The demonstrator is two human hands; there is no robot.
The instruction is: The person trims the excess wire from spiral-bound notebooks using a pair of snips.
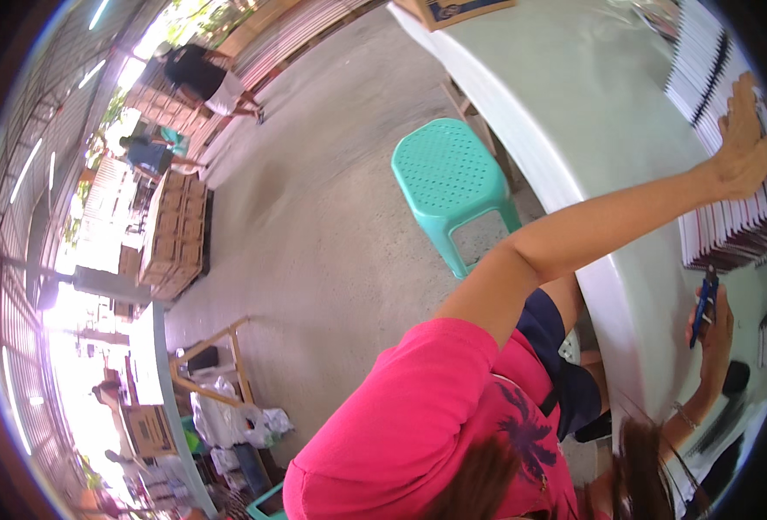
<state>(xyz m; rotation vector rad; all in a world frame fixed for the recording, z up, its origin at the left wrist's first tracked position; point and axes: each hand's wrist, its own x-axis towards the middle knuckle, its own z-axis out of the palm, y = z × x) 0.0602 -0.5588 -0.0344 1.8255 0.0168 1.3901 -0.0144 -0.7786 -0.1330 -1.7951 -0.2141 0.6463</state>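
My left hand [741, 146] reaches across the table and lies open, fingers stretched out, on a stack of spiral-bound notebooks [719, 104]. The notebooks have white page edges and dark wire bindings, with reddish cover edges lower in the pile. Below the stack, my right hand [718, 328] is closed around small blue-handled pliers [705, 303], their dark tip pointing up toward the notebooks. The right fingers are partly hidden behind the tool. A bracelet sits on that wrist.
The pale table [565, 95] curves along my side, with a cardboard box [457, 10] at its far end. A green plastic stool [448, 169] stands by the table. Across the concrete floor are stacked cartons [174, 230], a wooden frame [236, 360], plastic bags [227, 414] and other people.
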